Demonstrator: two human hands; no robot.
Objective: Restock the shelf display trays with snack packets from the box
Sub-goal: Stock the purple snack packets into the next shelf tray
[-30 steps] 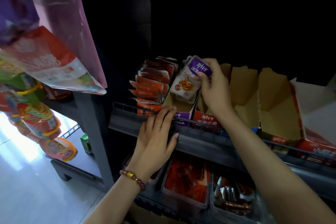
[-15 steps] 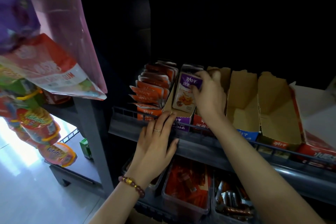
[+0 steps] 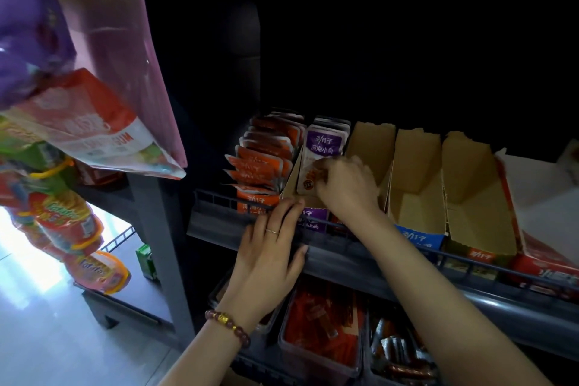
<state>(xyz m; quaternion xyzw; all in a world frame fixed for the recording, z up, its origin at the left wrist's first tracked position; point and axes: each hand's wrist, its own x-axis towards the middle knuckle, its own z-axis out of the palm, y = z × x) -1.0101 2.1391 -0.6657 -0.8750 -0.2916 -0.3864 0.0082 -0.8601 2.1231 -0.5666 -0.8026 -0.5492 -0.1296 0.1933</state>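
A purple-and-white snack packet (image 3: 324, 144) stands upright at the front of a cardboard display tray (image 3: 294, 172) on the upper shelf. My right hand (image 3: 344, 185) has its fingers curled on the packet's lower part inside that tray. To the left, a tray of orange packets (image 3: 263, 160) is full. My left hand (image 3: 269, 247) rests flat with straight fingers on the dark shelf rail (image 3: 219, 213), fingertips touching the purple tray's front. The supply box is not in view.
Three cardboard trays (image 3: 416, 178) to the right hold no packets, then a red-and-white box (image 3: 539, 222). Clear bins of red snacks (image 3: 322, 326) sit on the lower shelf. Hanging snack bags (image 3: 72, 122) crowd the upper left. Bright floor (image 3: 37, 323) lies lower left.
My right hand brought the purple packet down from a raised, tilted position into the tray, where it now stands upright. My left hand stayed on the shelf rail.
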